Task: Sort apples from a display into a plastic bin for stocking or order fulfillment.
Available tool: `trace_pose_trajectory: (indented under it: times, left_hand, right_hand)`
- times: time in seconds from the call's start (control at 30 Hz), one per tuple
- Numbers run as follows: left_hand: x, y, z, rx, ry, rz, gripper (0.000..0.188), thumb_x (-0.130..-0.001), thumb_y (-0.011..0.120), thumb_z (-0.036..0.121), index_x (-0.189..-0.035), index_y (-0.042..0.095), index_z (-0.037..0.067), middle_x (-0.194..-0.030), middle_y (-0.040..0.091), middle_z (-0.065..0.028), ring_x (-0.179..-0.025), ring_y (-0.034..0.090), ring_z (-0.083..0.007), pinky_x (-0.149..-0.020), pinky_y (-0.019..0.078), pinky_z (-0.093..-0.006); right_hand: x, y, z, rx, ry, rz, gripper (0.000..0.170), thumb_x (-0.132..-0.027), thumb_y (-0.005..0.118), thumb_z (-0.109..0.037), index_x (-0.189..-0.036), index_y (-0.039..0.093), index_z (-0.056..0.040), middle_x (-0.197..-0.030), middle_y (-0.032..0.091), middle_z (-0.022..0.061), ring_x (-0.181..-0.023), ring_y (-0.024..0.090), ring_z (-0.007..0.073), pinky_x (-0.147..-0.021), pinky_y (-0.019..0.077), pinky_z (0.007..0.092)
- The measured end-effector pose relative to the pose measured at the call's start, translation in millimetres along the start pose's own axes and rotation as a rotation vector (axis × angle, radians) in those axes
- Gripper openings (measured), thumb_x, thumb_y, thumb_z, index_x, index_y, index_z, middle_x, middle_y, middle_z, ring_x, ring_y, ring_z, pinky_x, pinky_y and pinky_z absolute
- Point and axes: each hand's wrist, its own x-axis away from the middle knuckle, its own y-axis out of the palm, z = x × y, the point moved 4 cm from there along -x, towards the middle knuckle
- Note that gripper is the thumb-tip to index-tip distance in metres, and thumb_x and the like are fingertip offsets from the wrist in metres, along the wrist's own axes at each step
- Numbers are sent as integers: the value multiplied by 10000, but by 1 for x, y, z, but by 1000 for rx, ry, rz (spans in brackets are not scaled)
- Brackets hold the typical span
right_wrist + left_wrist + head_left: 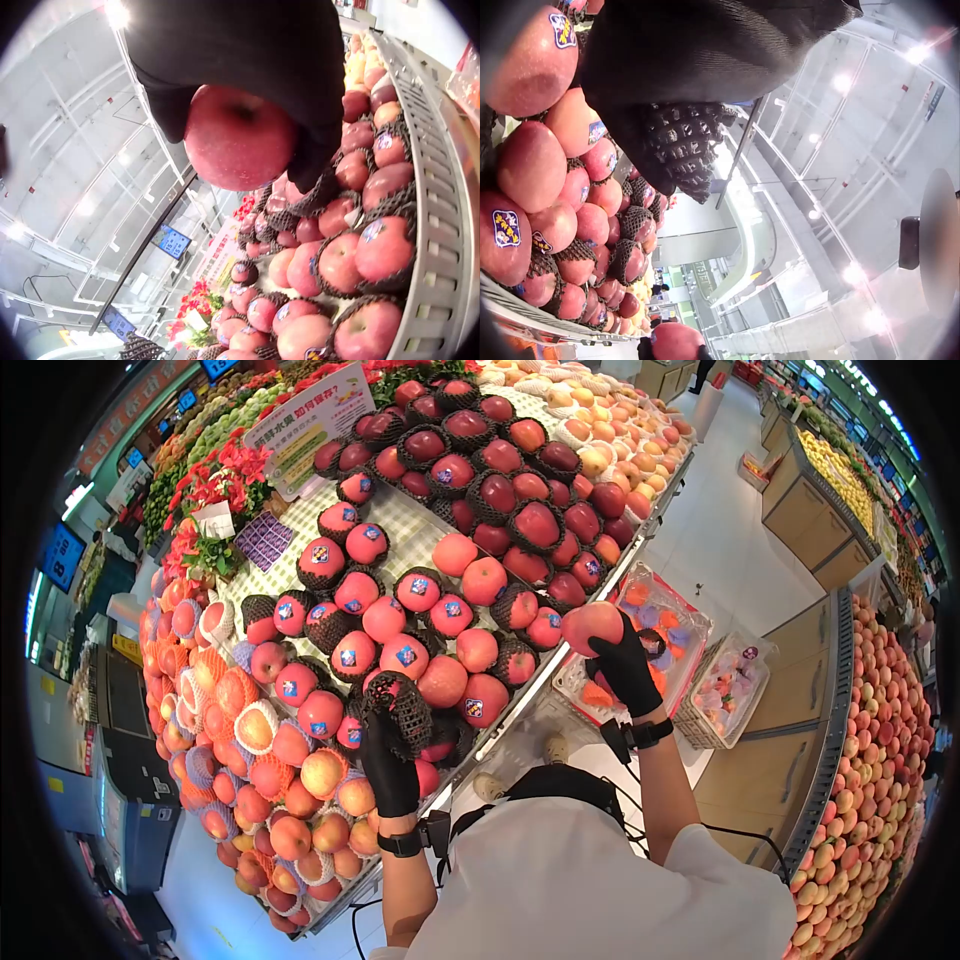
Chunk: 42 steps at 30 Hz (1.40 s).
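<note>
A black-gloved right hand grips a bare pink-red apple just past the stand's metal edge. The right wrist view shows that apple between the thumb and fingers of the right hand. Black foam netting is in the gloved left hand, low over the apples near the front edge. In the left wrist view the netting hangs from the left hand; whether anything is inside it cannot be told. Stickered apples lie around it, some in black nets.
Dark red netted apples are heaped at the back of the stand, peach-coloured fruit at its left. A sign stands behind. Crates of wrapped fruit sit beyond the metal edge. Another fruit stand is at the right.
</note>
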Motion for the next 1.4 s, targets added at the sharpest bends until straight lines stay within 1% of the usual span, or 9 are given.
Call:
trace_pose_trajectory:
  times: [0.13,0.23,0.5,0.63,0.9,1.07,1.23,1.27,1.4]
  left_hand:
    - [-4,26,-8,310,-185,36,361,-979,426,154,-1308,475,15,-1236,554,-65,-1117,542,-162,-952,449,-305]
    - [-12,48,-16,578,-326,85,390,-999,432,270,-1307,488,37,-1233,562,-67,-1125,541,-164,-948,452,-304]
    - [-17,116,-2,301,-207,-44,431,-1027,336,299,-1351,438,34,-1276,530,-67,-1147,533,-181,-966,445,-301]
    - [-22,128,-22,577,-353,-94,413,-1023,353,272,-1360,432,48,-1308,510,-84,-1185,509,-223,-1019,421,-345]
    - [-21,165,-26,515,-392,-114,415,-1025,353,284,-1352,437,41,-1279,523,-74,-1124,541,-195,-937,470,-303]
    - [-7,176,-23,227,-327,-119,423,-1023,364,286,-1361,428,40,-1319,501,-72,-1134,534,-182,-935,469,-300]
    - [-2,172,-39,268,-387,-23,403,-1020,373,282,-1330,462,39,-1257,547,-55,-1091,560,-170,-917,481,-291]
    - [-1,171,-40,270,-402,-22,399,-1019,377,282,-1322,470,40,-1242,557,-53,-1080,566,-169,-913,483,-290]
    - [5,173,-35,307,-455,117,390,-1014,393,283,-1308,487,43,-1214,575,-53,-1054,580,-169,-903,490,-292]
  right_hand:
    - [-11,-47,-1,-368,86,70,540,-802,711,-171,-1268,485,-15,-1132,595,96,-1020,591,207,-849,503,326]
    - [-23,-98,12,-358,147,105,515,-815,703,-212,-1248,506,-14,-1131,595,93,-1036,583,202,-839,503,323]
    - [-30,-190,18,137,2,308,716,-717,784,-185,-1311,426,-9,-1227,526,104,-1132,523,205,-947,454,330]
    - [-29,-230,48,132,74,381,729,-695,804,-189,-1297,432,-15,-1197,529,92,-1106,536,201,-916,478,327]
    - [-38,-269,94,32,301,385,683,-668,815,-183,-1246,488,-22,-1086,590,80,-933,605,193,-808,513,316]
    - [-48,-317,215,328,293,440,864,-540,868,-242,-1256,456,13,-1156,569,131,-1034,576,234,-864,493,346]
    - [-49,-333,278,513,481,439,854,-525,886,-298,-1223,508,18,-1113,604,130,-1006,598,228,-846,500,343]
    - [-53,-333,288,447,400,375,857,-519,887,-341,-1201,520,25,-1066,631,136,-972,618,231,-818,514,355]
    - [-52,-339,344,657,603,493,890,-474,892,-398,-1161,528,35,-1059,637,163,-979,627,262,-813,521,372]
